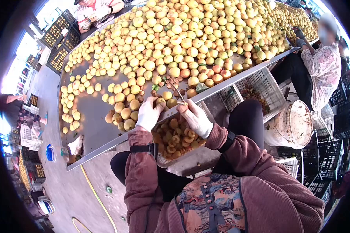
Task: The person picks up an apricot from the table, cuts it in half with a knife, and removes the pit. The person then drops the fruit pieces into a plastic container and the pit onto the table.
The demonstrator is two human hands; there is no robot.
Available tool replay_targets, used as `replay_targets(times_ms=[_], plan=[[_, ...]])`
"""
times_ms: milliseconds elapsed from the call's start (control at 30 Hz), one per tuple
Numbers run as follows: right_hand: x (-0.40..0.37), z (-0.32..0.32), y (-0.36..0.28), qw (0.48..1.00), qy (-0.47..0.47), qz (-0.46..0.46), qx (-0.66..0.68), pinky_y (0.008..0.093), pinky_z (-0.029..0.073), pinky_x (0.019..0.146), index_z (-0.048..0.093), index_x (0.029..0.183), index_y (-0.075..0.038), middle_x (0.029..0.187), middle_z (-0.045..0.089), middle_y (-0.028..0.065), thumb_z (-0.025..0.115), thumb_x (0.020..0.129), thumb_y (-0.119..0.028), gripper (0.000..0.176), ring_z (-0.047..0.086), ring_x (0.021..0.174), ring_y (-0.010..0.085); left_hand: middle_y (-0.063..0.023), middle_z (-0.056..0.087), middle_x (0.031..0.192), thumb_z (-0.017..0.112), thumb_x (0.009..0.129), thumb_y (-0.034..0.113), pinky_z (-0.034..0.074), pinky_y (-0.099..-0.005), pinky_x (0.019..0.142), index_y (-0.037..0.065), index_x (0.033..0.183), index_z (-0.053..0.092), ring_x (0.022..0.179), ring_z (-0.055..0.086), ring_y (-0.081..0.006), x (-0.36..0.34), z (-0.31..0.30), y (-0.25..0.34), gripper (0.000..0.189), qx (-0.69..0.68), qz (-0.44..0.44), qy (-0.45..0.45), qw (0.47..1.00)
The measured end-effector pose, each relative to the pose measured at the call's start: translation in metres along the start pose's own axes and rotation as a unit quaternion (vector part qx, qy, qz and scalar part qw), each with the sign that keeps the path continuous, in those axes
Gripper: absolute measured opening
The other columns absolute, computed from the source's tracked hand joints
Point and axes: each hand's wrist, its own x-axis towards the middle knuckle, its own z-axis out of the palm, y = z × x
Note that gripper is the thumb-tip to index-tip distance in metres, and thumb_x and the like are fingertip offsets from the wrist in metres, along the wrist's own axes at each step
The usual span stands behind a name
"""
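Observation:
My left hand (149, 115), in a white glove, is closed around a yellow apricot (160, 101) at the near edge of the metal table. Close by on the right, my gloved right hand (195, 118) pinches a thin, brownish curved tool (177, 91) that points out over the table; its exact kind cannot be made out. Loose apricots (172, 103) and a few cut pieces lie just beyond my fingers. Below both hands, a crate (162, 161) holds many halved apricots (175, 141).
A large heap of apricots (175, 35) covers the table (90, 130), which has a raised metal rim. To the right stand another crate (266, 87) with scraps and a dirty white bucket (293, 124). One person (322, 66) sits at right, another (95, 11) across. A yellow hose (97, 194) crosses the floor.

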Motion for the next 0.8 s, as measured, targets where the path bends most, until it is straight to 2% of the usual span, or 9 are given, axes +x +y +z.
replay_targets(times_ms=[100,133,200,300,400,500,567,633,800], plan=[[-0.003,-0.002,-0.02,0.99,-0.052,0.035,0.128,0.0174,0.031,0.049,0.056,0.103,-0.009,0.071,0.047,-0.0061,0.049,0.101,-0.042,0.034,0.039,0.055,0.0013,-0.0083,0.065,0.1,0.065,0.091,0.031,0.049,-0.0282,0.078,0.001,0.117,0.06,0.086,0.061,-0.0154,-0.024,-0.026,0.044,0.04,-0.241,0.014,-0.042,0.969],[-0.004,-0.001,-0.025,0.984,-0.065,0.036,0.159,0.0182,0.03,0.048,0.055,0.102,-0.009,0.07,0.046,-0.0057,0.049,0.1,-0.045,0.036,0.038,0.054,0.0022,-0.0083,0.065,0.1,0.065,0.091,0.031,0.049,-0.0282,0.078,0.001,0.117,0.06,0.086,0.061,-0.0154,-0.031,-0.029,0.054,0.04,-0.24,0.013,-0.042,0.97],[-0.007,-0.003,-0.036,0.978,-0.092,0.049,0.181,0.0182,0.031,0.052,0.054,0.1,-0.01,0.072,0.046,-0.0064,0.05,0.1,-0.043,0.034,0.038,0.058,0.0023,-0.0003,0.061,0.1,0.065,0.091,0.038,0.045,-0.0235,0.078,0.002,0.119,0.058,0.085,0.053,-0.0086,-0.046,-0.033,0.065,0.046,-0.305,0.03,-0.025,0.952],[-0.014,-0.002,-0.048,0.961,-0.145,0.079,0.223,0.0184,0.034,0.058,0.052,0.096,-0.01,0.077,0.044,-0.0079,0.051,0.1,-0.04,0.03,0.038,0.066,0.0025,0.0015,0.058,0.102,0.065,0.09,0.045,0.042,-0.0219,0.08,0.002,0.119,0.058,0.086,0.049,-0.0071,-0.062,-0.025,0.053,0.052,-0.368,0.016,-0.029,0.929],[-0.018,0.001,-0.051,0.956,-0.165,0.062,0.237,0.0177,0.034,0.06,0.053,0.097,-0.01,0.08,0.045,-0.0076,0.053,0.1,-0.039,0.029,0.039,0.07,0.0021,-0.0022,0.06,0.102,0.06,0.092,0.051,0.042,-0.0255,0.085,0.001,0.118,0.058,0.091,0.051,-0.0105,-0.071,-0.023,0.058,0.057,-0.374,0.027,-0.042,0.926],[-0.018,0.004,-0.043,0.97,-0.15,0.03,0.187,0.0199,0.039,0.069,0.053,0.099,-0.008,0.085,0.047,-0.0057,0.054,0.099,-0.037,0.029,0.041,0.078,0.004,-0.0046,0.061,0.103,0.054,0.095,0.053,0.042,-0.0282,0.088,0.0,0.119,0.057,0.095,0.053,-0.0142,-0.073,-0.019,0.063,0.058,-0.367,0.06,-0.039,0.927],[-0.019,0.001,-0.044,0.976,-0.156,0.021,0.148,0.023,0.041,0.072,0.052,0.1,-0.006,0.087,0.049,-0.0036,0.053,0.1,-0.038,0.032,0.043,0.081,0.007,-0.005,0.062,0.104,0.053,0.095,0.053,0.042,-0.0281,0.088,-0.001,0.119,0.057,0.095,0.053,-0.0137,-0.075,-0.022,0.062,0.059,-0.35,0.031,-0.052,0.935],[-0.022,0.003,-0.051,0.987,-0.134,-0.041,0.076,0.0259,0.043,0.074,0.051,0.1,-0.004,0.087,0.051,-0.0004,0.052,0.1,-0.039,0.035,0.046,0.083,0.0098,-0.0051,0.062,0.104,0.052,0.095,0.053,0.042,-0.0281,0.089,-0.001,0.119,0.057,0.096,0.053,-0.0136,-0.075,-0.018,0.057,0.059,-0.355,0.043,-0.043,0.933],[-0.025,0.007,-0.052,0.992,-0.117,-0.004,0.049,0.0291,0.044,0.076,0.05,0.103,-0.002,0.087,0.054,0.0057,0.051,0.1,-0.041,0.039,0.048,0.083,0.0129,-0.0054,0.062,0.105,0.05,0.097,0.052,0.042,-0.0281,0.089,-0.002,0.118,0.058,0.096,0.053,-0.0135,-0.076,-0.026,0.069,0.059,-0.346,0.072,-0.033,0.935]])
